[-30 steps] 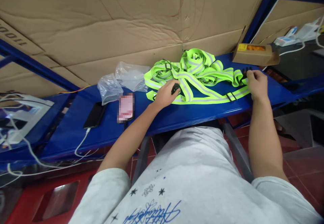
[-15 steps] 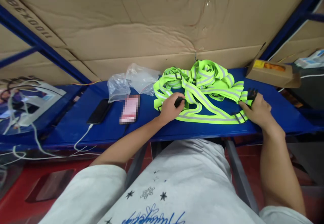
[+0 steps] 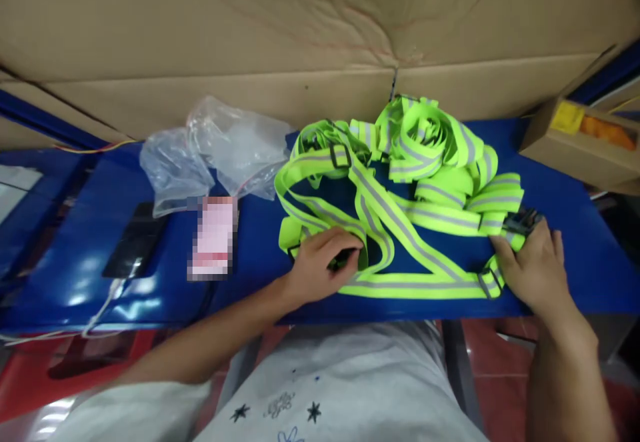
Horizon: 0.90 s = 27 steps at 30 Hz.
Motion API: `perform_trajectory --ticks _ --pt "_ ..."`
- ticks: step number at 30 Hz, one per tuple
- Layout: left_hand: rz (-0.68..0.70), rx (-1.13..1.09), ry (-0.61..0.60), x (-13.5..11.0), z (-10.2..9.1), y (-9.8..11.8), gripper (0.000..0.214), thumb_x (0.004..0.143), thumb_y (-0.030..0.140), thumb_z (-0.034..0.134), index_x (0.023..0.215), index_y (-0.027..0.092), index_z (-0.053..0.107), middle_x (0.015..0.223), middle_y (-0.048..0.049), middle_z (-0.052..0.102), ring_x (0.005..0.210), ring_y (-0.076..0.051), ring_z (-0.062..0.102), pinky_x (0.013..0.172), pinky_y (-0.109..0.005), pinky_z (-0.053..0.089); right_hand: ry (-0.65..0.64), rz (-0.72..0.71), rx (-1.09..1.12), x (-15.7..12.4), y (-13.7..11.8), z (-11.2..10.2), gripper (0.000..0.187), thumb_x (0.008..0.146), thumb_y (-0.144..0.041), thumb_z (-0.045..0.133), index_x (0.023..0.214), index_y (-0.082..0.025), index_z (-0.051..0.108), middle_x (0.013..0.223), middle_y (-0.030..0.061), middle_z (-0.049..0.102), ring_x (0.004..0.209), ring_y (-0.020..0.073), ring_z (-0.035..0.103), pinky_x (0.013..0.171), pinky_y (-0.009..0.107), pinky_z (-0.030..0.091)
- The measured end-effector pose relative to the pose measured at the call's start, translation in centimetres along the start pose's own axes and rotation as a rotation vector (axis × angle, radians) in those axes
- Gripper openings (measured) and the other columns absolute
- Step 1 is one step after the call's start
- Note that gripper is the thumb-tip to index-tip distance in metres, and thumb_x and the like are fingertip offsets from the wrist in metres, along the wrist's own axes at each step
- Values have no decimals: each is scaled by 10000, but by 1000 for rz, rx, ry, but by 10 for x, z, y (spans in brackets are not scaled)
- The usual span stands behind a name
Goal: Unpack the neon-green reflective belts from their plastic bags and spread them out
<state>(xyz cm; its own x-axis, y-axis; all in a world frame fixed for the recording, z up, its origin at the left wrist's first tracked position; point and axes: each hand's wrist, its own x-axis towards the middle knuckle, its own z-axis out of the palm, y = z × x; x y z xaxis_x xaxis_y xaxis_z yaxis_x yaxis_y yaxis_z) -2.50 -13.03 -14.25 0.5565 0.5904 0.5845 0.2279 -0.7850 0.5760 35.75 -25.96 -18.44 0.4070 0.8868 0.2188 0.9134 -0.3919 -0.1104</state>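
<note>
A neon-yellow reflective strap harness [image 3: 400, 189] lies tangled on the blue table [image 3: 570, 255]. My left hand [image 3: 317, 269] rests on its left loop, fingers curled around a black buckle [image 3: 343, 260]. My right hand [image 3: 533, 265] holds the strap's right end, fingers closed on the webbing beside another black buckle [image 3: 523, 221]. A black slider [image 3: 340, 156] sits on the far strap.
Crumpled clear plastic bags [image 3: 215, 152] lie at the back left. A pink phone [image 3: 214, 235] and a black phone [image 3: 134, 241] with a white cable lie left of the harness. A cardboard box [image 3: 585, 142] stands at the right. Cardboard sheets [image 3: 300, 35] line the back.
The view has tilted down and come closer to the table. Both hands have slid toward the table's near edge, still on the harness ends.
</note>
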Motion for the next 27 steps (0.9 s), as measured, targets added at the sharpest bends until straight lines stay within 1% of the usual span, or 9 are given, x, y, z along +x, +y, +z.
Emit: perform_trajectory --ticks 6,9,13,16,19,21,22,25,27 --pt "40 22 -35 0 -3 0 271 885 100 653 1086 279 624 879 8 738 694 -155 724 558 -295 633 -1 60 88 -10 0 5 982 980 -768 253 1666 -69 322 1645 257 434 1592 405 361 1344 587 236" --pt "38 -14 -70 2 -5 0 284 898 101 653 1108 289 615 892 8 738 713 -161 731 575 -309 640 14 59 89 -3 2 3 942 965 -770 278 1657 -135 354 1630 221 468 1582 403 384 1336 606 250" --pt "-44 -102 -66 1 -1 1 282 932 107 654 1121 312 611 931 2 741 798 -163 749 680 -320 658 34 44 78 5 5 2 861 948 -764 371 1643 -257 349 1622 178 484 1568 399 407 1304 642 308" --pt "-41 -81 -22 -1 1 3 224 960 128 644 1113 291 624 980 -4 757 882 -157 757 793 -314 652 44 43 82 10 4 3 823 949 -729 422 1583 -205 396 1556 221 532 1516 416 470 1277 654 334" --pt "20 -11 35 5 -9 6 162 986 151 646 1121 240 649 1042 -22 760 969 -144 745 872 -288 622 73 65 114 13 -1 0 776 920 -691 434 1435 -113 497 1425 278 609 1415 461 547 1239 661 356" --pt "18 7 135 17 -29 7 161 990 174 674 1140 233 669 1068 -20 755 980 -133 732 861 -272 604 72 50 136 14 -4 -6 724 902 -653 439 1348 -91 534 1351 297 638 1346 466 588 1208 652 379" --pt "16 11 230 25 -41 7 165 981 188 703 1139 232 681 1063 -15 751 956 -123 723 832 -260 594 70 42 156 14 -5 -9 684 892 -637 453 1307 -102 551 1308 289 658 1296 457 616 1176 640 412" --pt "120 54 615 47 -88 8 213 912 280 817 1075 198 707 975 5 701 803 -91 648 743 -243 565 104 135 286 13 -3 -17 523 825 -630 563 1078 -176 621 1023 193 716 1019 392 687 986 580 533" --pt "248 81 862 52 -123 6 411 852 467 854 1080 180 667 1029 -9 629 881 -123 641 849 -303 598 238 298 512 13 3 -16 452 756 -615 651 924 -196 637 853 131 681 847 330 670 879 551 556"
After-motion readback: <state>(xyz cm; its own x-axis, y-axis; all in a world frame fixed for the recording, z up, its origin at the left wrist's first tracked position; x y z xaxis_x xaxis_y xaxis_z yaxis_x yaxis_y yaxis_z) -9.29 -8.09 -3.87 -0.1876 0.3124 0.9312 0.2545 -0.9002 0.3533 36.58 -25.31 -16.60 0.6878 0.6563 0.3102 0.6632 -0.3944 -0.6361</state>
